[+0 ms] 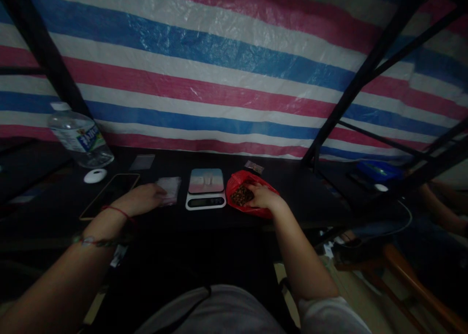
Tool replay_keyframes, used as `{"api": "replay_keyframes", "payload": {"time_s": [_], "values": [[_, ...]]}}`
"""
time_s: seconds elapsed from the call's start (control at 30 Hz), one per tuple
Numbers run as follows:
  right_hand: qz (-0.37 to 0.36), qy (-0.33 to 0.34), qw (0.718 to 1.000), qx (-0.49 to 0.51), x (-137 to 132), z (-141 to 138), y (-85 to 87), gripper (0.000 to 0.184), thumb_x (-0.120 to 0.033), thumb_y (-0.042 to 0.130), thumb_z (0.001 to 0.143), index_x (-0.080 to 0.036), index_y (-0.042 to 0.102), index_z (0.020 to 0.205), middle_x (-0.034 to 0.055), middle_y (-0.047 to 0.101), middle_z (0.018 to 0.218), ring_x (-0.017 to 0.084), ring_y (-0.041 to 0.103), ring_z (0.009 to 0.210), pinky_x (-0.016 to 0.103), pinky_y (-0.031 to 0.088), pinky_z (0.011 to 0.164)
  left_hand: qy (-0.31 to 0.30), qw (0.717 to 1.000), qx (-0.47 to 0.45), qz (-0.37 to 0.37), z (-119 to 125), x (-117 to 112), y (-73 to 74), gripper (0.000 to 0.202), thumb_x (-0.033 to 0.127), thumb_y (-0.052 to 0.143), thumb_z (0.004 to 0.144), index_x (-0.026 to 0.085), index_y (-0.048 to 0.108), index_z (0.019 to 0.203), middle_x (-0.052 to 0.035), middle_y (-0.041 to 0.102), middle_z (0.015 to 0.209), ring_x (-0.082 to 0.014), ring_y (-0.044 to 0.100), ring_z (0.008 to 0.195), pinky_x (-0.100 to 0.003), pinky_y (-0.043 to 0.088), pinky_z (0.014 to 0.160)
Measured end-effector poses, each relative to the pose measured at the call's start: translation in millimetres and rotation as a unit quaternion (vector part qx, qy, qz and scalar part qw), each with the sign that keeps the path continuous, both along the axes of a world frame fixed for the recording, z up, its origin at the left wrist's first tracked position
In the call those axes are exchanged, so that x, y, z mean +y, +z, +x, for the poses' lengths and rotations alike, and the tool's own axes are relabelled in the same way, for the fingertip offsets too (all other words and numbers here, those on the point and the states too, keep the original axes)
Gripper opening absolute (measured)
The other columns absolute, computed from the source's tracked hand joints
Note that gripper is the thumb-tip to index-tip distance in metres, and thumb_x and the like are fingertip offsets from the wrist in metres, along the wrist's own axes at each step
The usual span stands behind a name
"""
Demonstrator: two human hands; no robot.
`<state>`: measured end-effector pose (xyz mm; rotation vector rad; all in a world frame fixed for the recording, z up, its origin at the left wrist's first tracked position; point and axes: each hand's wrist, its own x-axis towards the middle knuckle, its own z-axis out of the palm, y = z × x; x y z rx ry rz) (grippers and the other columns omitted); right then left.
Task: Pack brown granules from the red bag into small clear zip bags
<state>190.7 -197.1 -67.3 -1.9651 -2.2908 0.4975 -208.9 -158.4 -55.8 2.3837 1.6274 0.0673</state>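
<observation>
My left hand [146, 199] rests at the left edge of a stack of clear plastic bags [170, 190], fingers stretched out and touching it. My right hand [261, 197] reaches into an open red plastic bag [237, 178], its fingers spread over small brown pieces [241, 195] that look like beans or nuts; the fingertips are partly hidden among them. Between the hands stands a white digital scale [206, 202]. A small clear cup [208, 179] sits on its platform. Behind the red bag lies a small filled clear packet [254, 167].
On the black table [208, 221] at left are a phone [109, 195], a white mouse-like object [95, 176], a large clear bottle [80, 136] and a flat clear bag [142, 162]. Striped sheeting [204, 90] hangs behind. At right are a metal frame, a blue box [378, 170] and another person's arm [444, 207].
</observation>
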Motion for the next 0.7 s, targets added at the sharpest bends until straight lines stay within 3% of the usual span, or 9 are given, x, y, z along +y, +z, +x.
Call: {"api": "replay_keyframes", "payload": {"time_s": [0.17,0.43,0.7], "values": [[0.005,0.013,1.0,0.015,4,3,-1.3,0.076,-0.036,0.08,0.063,-0.026,0.051,0.133,0.0107,0.051,0.135,0.028,0.051,0.12,0.035,0.037,0.1,0.005,1.0,0.013,-0.009,0,-2,6.4,0.059,0.043,0.043,0.074,0.009,0.062,0.12,-0.016,0.061,0.125,-0.0299,0.058,0.114,-0.038,0.043,0.099],[0.035,0.004,0.999,-0.039,11,7,-5.8,0.052,-0.018,0.073,0.068,-0.023,0.063,0.119,0.0105,0.061,0.122,0.024,0.058,0.11,0.032,0.041,0.097,-0.023,0.999,0.001,0.026,6,-3,2.0,0.056,0.045,0.042,0.074,0.013,0.067,0.112,-0.0122,0.065,0.12,-0.0275,0.06,0.111,-0.034,0.043,0.1],[0.052,0.027,0.998,-0.001,8,12,4.4,0.035,-0.014,0.069,0.073,-0.021,0.07,0.106,0.0079,0.07,0.107,0.022,0.064,0.099,0.029,0.045,0.089,-0.034,0.999,-0.019,0.036,11,-5,3.6,0.055,0.047,0.044,0.074,0.013,0.067,0.111,-0.013,0.065,0.119,-0.0279,0.059,0.111,-0.036,0.043,0.099]]}}
